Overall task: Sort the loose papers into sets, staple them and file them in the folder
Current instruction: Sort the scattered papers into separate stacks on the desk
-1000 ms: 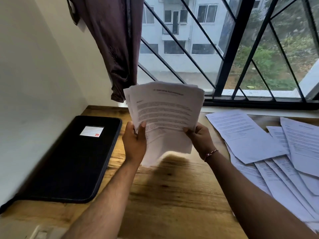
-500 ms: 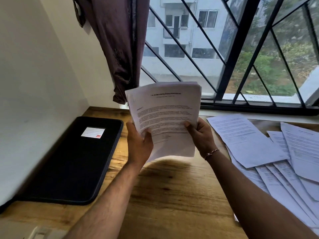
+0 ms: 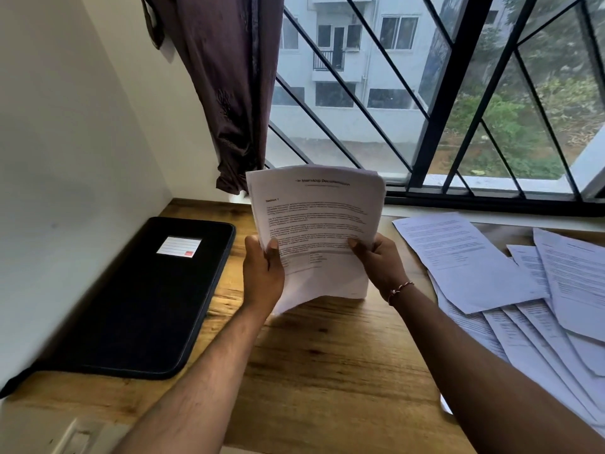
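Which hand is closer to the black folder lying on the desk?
The left. The left hand holds the left edge of the paper stack, just right of the black folder; the right hand holds its right edge, farther away, beside the loose sheets.

Soft, overcast daylight is coming in through the window (image 3: pixel 343 126) ahead, leaving the wall (image 3: pixel 65 126) dim. The held papers (image 3: pixel 314 224) are casting a soft shadow onto the wooden table (image 3: pixel 327 388) (toward the camera). Wide-angle distortion is bending the window bars (image 3: pixel 442 103), and the printed text is reading blurred.
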